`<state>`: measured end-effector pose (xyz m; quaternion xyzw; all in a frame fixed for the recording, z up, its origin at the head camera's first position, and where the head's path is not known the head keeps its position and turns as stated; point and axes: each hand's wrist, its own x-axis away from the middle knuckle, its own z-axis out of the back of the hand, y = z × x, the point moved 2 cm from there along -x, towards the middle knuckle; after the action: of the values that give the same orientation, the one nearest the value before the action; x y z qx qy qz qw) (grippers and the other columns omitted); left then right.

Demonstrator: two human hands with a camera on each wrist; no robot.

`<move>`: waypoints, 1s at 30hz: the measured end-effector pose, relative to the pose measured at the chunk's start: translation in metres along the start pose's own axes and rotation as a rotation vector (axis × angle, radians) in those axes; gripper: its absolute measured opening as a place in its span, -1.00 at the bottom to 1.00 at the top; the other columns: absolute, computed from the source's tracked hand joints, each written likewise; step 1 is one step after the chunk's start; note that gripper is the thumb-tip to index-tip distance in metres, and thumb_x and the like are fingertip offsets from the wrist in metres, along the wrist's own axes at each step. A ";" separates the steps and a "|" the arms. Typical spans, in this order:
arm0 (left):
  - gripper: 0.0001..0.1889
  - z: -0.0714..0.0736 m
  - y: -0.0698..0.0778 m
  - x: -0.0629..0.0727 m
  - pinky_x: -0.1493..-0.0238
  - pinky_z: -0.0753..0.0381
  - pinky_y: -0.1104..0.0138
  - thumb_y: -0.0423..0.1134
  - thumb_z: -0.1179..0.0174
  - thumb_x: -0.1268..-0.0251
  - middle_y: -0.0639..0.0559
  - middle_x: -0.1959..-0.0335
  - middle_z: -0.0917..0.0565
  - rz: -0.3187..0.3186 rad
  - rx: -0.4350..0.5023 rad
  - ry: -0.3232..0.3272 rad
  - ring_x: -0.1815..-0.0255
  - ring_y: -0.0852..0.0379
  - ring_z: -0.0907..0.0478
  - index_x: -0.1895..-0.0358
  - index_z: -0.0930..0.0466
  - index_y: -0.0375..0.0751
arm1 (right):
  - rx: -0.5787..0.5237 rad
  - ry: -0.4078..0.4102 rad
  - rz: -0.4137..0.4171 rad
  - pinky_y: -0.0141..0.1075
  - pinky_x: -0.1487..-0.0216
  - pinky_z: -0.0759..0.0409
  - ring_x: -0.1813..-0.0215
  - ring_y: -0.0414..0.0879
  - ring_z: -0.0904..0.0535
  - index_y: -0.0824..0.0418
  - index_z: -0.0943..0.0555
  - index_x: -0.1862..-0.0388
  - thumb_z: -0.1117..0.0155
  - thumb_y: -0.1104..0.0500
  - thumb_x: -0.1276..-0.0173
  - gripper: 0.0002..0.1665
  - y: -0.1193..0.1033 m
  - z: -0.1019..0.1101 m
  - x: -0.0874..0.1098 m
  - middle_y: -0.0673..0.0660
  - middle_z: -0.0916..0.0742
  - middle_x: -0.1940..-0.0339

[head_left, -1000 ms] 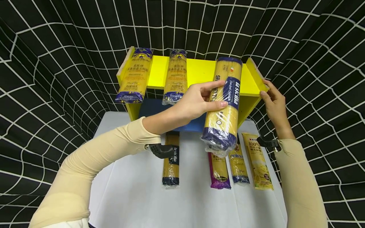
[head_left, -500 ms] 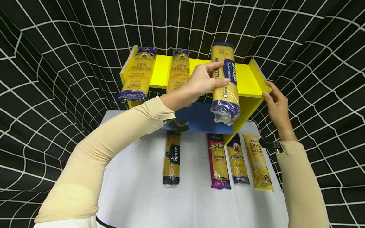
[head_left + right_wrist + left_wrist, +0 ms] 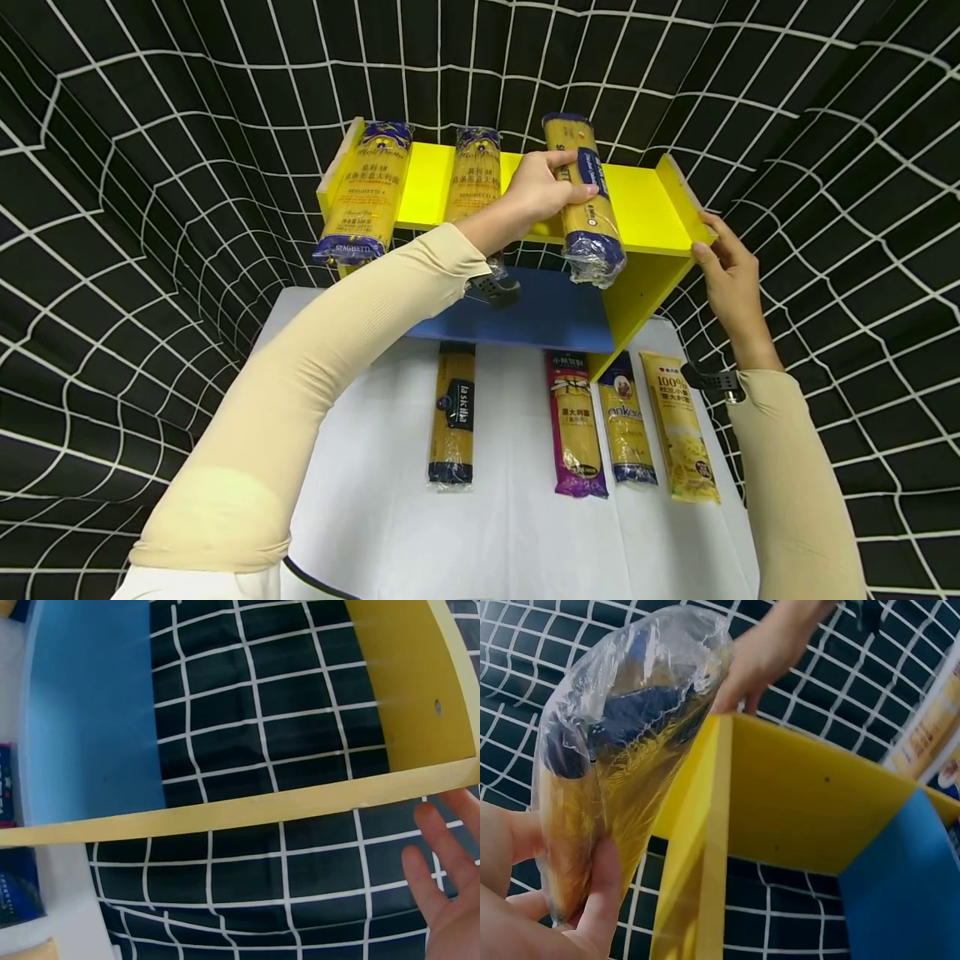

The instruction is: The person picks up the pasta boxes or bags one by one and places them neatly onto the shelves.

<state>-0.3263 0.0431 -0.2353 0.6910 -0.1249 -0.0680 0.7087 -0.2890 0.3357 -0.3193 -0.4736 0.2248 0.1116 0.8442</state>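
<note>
Apparently mid-placement: left hand pinches spaghetti pack at yellow shelf, upper centre-right; right hand, fingers relaxed, touches shelf end. Next probably calls for settling, release.

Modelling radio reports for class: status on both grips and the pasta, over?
Left grip holds spaghetti pack, at yellow shelf. Right grip on shelf's end panel. Neighbouring pack apart; nothing seen blocking.

Left hand grips spaghetti pack at yellow shelf; right hand touches shelf's right end
</note>
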 end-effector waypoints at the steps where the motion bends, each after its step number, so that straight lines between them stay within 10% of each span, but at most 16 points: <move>1: -0.23 0.000 -0.001 -0.001 0.00 -0.72 0.23 -0.36 -0.35 -0.23 -0.17 -0.24 -0.58 0.013 -0.010 -0.006 -0.07 -0.07 -0.69 -0.51 -0.26 0.00 | 0.001 0.002 0.002 -0.62 -0.02 -0.43 0.08 -0.40 -0.53 0.02 -0.42 -0.45 -0.09 0.16 -0.54 -0.48 0.000 0.000 0.000 -0.24 -0.66 0.02; 18: -0.22 -0.007 -0.015 -0.009 0.09 -0.73 0.35 -0.31 -0.33 -0.26 -0.17 -0.28 -0.53 0.069 -0.224 -0.052 -0.11 -0.01 -0.68 -0.54 -0.19 -0.07 | 0.005 0.008 0.009 -0.60 0.01 -0.42 0.09 -0.39 -0.52 0.02 -0.42 -0.45 -0.09 0.16 -0.54 -0.48 0.000 0.000 0.000 -0.24 -0.66 0.04; 30: -0.28 -0.007 -0.010 -0.007 0.20 -0.71 0.44 -0.18 -0.37 -0.24 -0.10 -0.14 -0.63 0.033 -0.541 -0.021 0.02 0.09 -0.72 -0.47 -0.32 -0.11 | 0.022 0.007 0.010 -0.60 0.00 -0.42 0.07 -0.41 -0.52 0.01 -0.42 -0.45 -0.08 0.16 -0.54 -0.48 0.001 -0.001 0.000 -0.20 -0.67 -0.01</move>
<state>-0.3303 0.0516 -0.2457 0.4736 -0.1207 -0.0946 0.8673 -0.2896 0.3353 -0.3202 -0.4635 0.2311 0.1117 0.8481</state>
